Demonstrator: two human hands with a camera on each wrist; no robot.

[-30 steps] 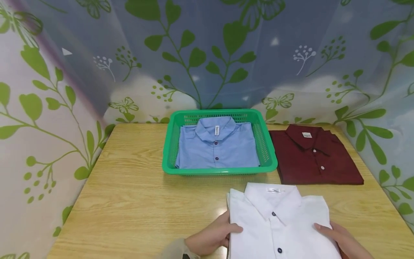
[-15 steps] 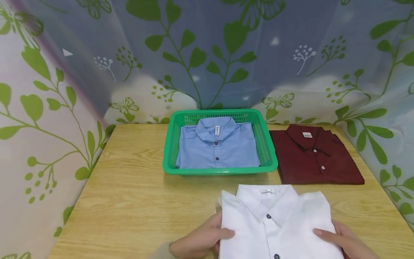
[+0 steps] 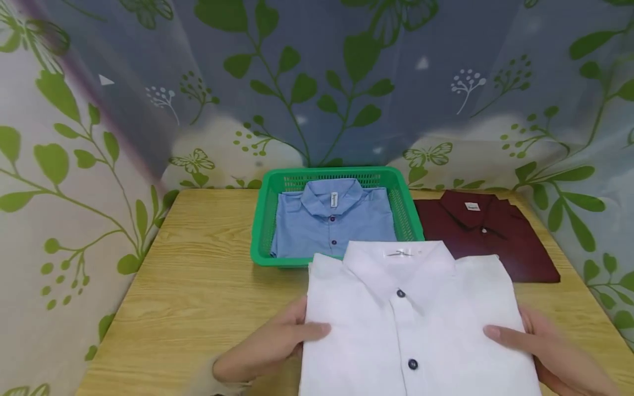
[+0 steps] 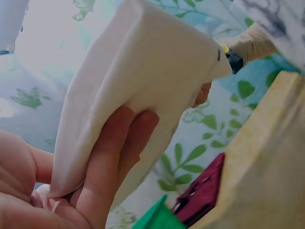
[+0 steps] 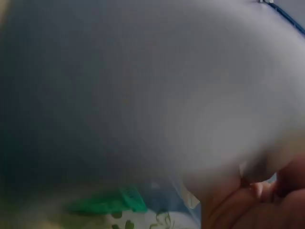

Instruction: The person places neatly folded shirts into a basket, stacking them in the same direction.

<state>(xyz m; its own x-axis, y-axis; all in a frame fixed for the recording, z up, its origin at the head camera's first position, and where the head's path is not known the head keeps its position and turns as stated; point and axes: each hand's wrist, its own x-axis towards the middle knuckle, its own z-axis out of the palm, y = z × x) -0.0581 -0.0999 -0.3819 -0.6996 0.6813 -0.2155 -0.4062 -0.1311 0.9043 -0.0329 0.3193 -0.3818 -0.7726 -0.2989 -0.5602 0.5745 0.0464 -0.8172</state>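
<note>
A folded white shirt point(image 3: 366, 330) with dark buttons is held up by both hands, one at each side. My left hand point(image 3: 274, 341) grips its left edge, thumb on the front; in the left wrist view the fingers point(image 4: 107, 162) spread under the fabric. The right hand point(image 3: 555, 346) pinches the opposite edge, thumb on top and other fingers mostly hidden behind. The collar overlaps the front rim of a green plastic basket point(image 3: 256, 242) in the head view. Inside the basket lies a folded light blue shirt point(image 3: 302, 231). A large blur fills most of the right wrist view.
A folded dark red shirt point(image 3: 535, 250) lies on the wooden table point(image 3: 198, 264), right beside the basket. Behind and at both sides hangs a curtain point(image 3: 317, 110) patterned with leaves and butterflies. Bare tabletop extends to the left of the basket.
Both hands have raised the white shirt and moved it forward and to the left, so it now covers part of the basket's front rim. The basket and dark red shirt have stayed put.
</note>
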